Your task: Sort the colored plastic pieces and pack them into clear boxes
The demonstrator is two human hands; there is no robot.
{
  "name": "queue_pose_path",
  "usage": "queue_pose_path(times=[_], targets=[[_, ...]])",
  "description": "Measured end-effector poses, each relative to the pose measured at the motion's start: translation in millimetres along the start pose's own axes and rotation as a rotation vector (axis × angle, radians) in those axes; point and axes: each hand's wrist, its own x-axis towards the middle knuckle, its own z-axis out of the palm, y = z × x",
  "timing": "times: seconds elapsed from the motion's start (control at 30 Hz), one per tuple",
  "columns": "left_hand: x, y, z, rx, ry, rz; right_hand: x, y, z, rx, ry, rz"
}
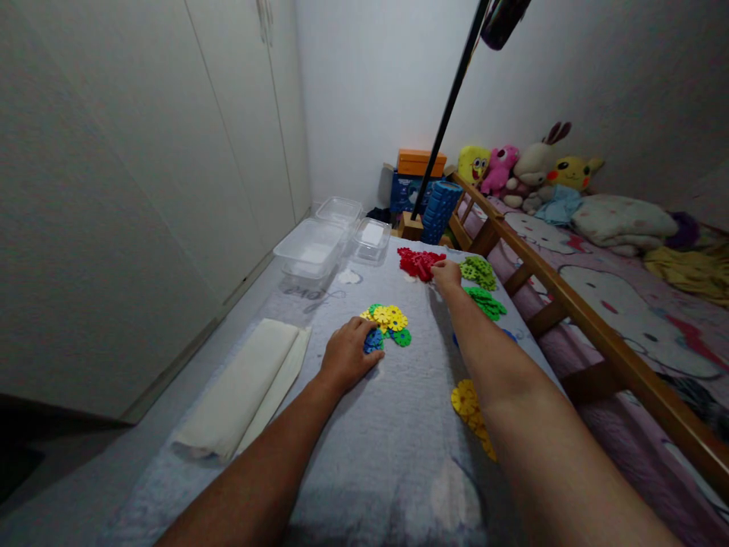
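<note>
My left hand (351, 352) curls around blue snowflake discs (373, 340), thumb and forefinger on either side of them. Just past its fingers lies a small mixed pile of yellow discs (390, 317) and green discs (402, 337). Farther off, my right hand (447, 275) has its fingers closed at the right edge of a red pile of plastic pieces (418, 263); its fingertips are partly hidden. Light green pieces (479, 272) and dark green discs (485, 302) lie right of that hand. My right forearm partly covers blue pieces (509, 334) and yellow-orange discs (468, 403).
Clear plastic containers (310, 247) stand at the table's far left. A folded cream cloth (244, 384) lies on the left side. Along the right runs a wooden bed rail (527, 258). A black pole (452, 106) rises behind the far edge, beside a blue roller (441, 209).
</note>
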Motion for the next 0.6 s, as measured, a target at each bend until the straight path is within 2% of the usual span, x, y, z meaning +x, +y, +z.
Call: queue_pose_path(times=[0.17, 0.27, 0.43, 0.53, 0.6], targets=[[-1, 2, -1.7, 0.01, 0.003, -0.003, -18, -1, -18, 0.107, -0.019, -0.059], [-1, 3, -2.8, 0.01, 0.001, -0.007, -39, -7, -31, 0.163, -0.054, -0.095], [-1, 1, -2.5, 0.01, -0.016, 0.007, -96, -14, -44, 0.294, -0.223, -0.154], [-1, 0, -4.2, -0.009, -0.026, 0.026, -136, -13, -44, 0.2, -0.338, -0.217], [-1, -1, -6.1, -0.036, -0.028, 0.04, -160, -10, -39, 0.075, -0.407, -0.313]])
